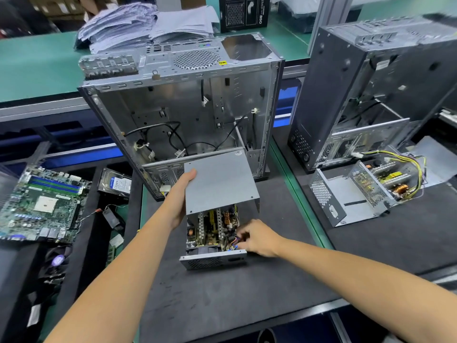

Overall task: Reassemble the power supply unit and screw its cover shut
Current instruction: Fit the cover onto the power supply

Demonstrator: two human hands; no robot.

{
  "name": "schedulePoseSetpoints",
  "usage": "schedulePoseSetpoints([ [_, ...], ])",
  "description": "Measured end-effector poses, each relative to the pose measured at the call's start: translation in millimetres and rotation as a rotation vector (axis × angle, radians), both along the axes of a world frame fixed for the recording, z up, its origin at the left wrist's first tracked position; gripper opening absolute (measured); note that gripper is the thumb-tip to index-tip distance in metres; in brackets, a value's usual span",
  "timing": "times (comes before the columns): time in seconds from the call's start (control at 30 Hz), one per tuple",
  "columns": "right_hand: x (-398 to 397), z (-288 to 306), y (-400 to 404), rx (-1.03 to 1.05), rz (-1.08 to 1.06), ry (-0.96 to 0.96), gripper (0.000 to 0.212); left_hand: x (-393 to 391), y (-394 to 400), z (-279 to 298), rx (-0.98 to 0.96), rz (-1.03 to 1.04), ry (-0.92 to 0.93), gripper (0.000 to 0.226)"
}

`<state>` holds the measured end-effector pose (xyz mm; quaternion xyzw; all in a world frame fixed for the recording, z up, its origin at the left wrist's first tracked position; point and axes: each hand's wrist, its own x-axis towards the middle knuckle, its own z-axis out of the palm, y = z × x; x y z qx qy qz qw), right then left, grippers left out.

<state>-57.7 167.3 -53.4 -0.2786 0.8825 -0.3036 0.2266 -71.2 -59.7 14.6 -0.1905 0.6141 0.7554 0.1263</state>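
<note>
The left hand (181, 199) grips the cover (220, 181) at nine o'clock, holding it half-on while the right hand (257, 237) pinches wires (236, 240) at four o'clock clear of it.

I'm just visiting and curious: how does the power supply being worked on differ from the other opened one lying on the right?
The near power supply has its grey cover partly over it, gripped by the left hand, while the right hand handles its wires. The right-hand power supply lies untouched, its shell fully apart from its circuit section. Yellow cables trail from the right one; the near one's wires stay mostly tucked inside. Both are grey metal boxes with perforated panels on the black mat.
</note>
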Motion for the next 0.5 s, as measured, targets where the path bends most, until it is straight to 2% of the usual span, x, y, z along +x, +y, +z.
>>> schedulePoseSetpoints([
  [0.13, 7.6, -8.4, -0.2, 0.011, -0.069, -0.003, 0.037, 0.7, -1.4, -0.3, -0.013, -0.019, -0.015, 0.047],
  [0.27, 10.8, -13.1, 1.9, -0.006, -0.102, -0.067, 0.020, -0.6, -1.6, -0.5, -0.031, -0.021, -0.022, 0.048],
  [0.37, 13.1, -14.8, 1.9, -0.038, -0.123, -0.071, 0.023, -1.5, -1.8, -0.4, -0.039, -0.024, -0.027, 0.052],
  [0.5, 9.6, -11.7, 0.6, 0.042, -0.073, -0.009, 0.020, -2.1, -3.1, -1.2, -0.038, -0.025, -0.031, 0.055],
])
